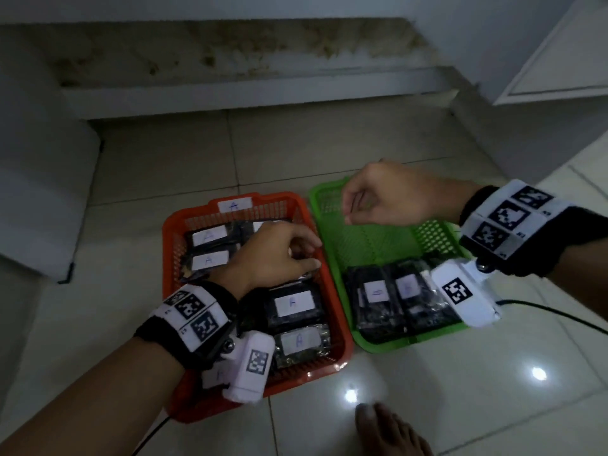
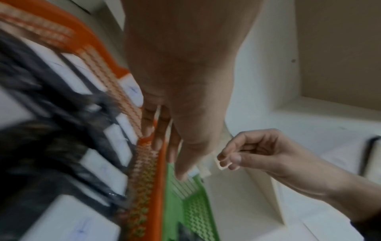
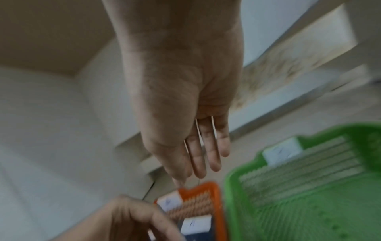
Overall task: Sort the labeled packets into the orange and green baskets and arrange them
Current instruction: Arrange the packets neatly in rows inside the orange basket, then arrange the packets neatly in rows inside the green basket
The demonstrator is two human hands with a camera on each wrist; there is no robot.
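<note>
The orange basket, tagged A, holds several black packets with white A labels. My left hand hovers over its right half, fingers loosely bent, with nothing in it. The green basket stands to the right; two B-labelled packets lie side by side at its near end, and its far half is bare mesh. Above that far end my right hand hangs, its fingers loosely curled and holding nothing.
Both baskets sit on pale floor tiles. A low step runs across behind them. A white block stands at the left and a cabinet at the far right. A bare foot and a black cable lie nearby.
</note>
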